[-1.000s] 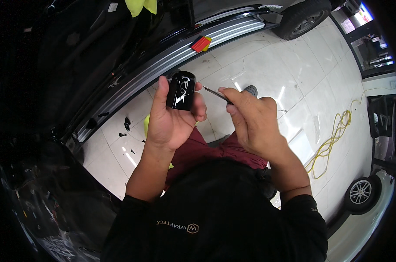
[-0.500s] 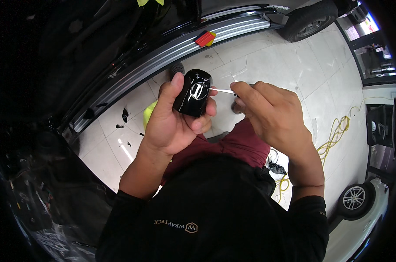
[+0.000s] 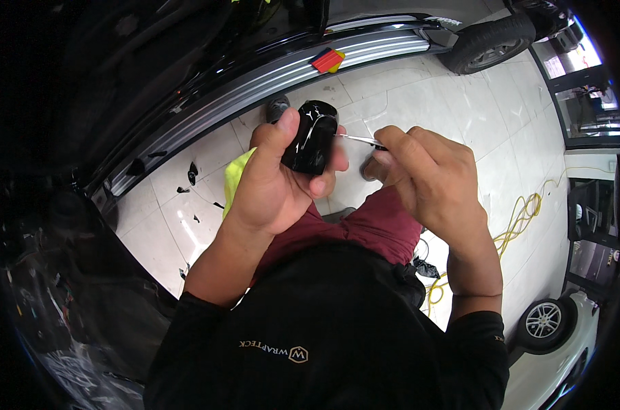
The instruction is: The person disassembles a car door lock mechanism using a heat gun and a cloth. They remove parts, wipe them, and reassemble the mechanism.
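My left hand is closed round a small glossy black curved cap, its thumb along the left side and its fingers behind and at the right. Bright reflections streak the cap's face. Between the thumb and fingers of my right hand is a slim, knife-like metal tool with a dark handle end. Its thin tip points left at the cap's right edge, close to my left fingertips. Whether the tip touches the cap, I cannot tell.
A dark vehicle's ribbed silver running board crosses the far side, bearing a red squeegee and a yellow one. Black scraps and a bright yellow cloth are at the left. A yellow cord lies right, beyond it a white car.
The cap has turned in my left hand, so the ring-shaped mark on its face no longer shows plainly. The tool's tip has shifted right, from the cap's face to its edge.
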The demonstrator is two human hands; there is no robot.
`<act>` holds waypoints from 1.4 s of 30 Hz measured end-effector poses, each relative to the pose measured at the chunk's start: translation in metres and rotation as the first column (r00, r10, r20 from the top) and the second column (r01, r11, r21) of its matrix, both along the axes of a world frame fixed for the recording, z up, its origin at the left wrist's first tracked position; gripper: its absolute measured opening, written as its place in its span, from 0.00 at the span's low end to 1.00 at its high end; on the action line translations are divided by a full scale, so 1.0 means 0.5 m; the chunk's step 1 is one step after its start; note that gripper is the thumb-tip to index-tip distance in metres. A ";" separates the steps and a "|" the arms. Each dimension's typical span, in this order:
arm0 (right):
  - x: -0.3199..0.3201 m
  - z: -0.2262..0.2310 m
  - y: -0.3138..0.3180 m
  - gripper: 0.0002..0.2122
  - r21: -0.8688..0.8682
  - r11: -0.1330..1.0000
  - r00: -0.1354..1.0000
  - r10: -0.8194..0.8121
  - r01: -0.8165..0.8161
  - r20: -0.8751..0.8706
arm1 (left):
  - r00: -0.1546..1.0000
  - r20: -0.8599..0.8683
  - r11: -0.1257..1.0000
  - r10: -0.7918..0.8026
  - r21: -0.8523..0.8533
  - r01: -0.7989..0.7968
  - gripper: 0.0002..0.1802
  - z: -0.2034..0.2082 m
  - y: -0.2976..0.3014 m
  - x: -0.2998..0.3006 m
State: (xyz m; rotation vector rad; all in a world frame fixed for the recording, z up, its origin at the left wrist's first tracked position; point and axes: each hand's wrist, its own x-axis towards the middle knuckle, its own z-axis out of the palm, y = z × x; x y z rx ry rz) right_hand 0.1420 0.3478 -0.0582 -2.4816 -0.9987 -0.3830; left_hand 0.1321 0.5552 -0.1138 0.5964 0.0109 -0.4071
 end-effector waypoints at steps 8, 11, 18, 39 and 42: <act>0.015 -0.012 0.011 0.20 0.008 0.998 0.988 0.060 -0.062 0.142 | 0.995 -0.066 0.987 -0.069 -0.149 0.058 0.27 -0.007 0.008 0.003; 0.017 -0.002 0.008 0.22 -0.044 0.996 0.981 0.084 -0.077 0.178 | 0.997 -0.060 0.992 -0.048 -0.118 0.041 0.27 -0.007 0.007 0.003; 0.021 0.008 0.004 0.20 -0.101 0.994 0.951 0.075 -0.047 0.301 | 0.998 -0.060 1.000 0.012 -0.018 -0.013 0.22 0.004 0.002 0.001; 0.030 0.017 0.009 0.25 -0.074 0.992 0.944 0.117 -0.099 0.310 | 0.997 -0.064 0.995 -0.050 -0.095 0.044 0.22 -0.012 0.012 -0.001; 0.025 -0.011 0.007 0.12 0.254 0.967 1.000 0.009 -0.005 -0.017 | 0.993 -0.105 0.996 0.050 0.083 -0.042 0.20 -0.016 0.021 -0.004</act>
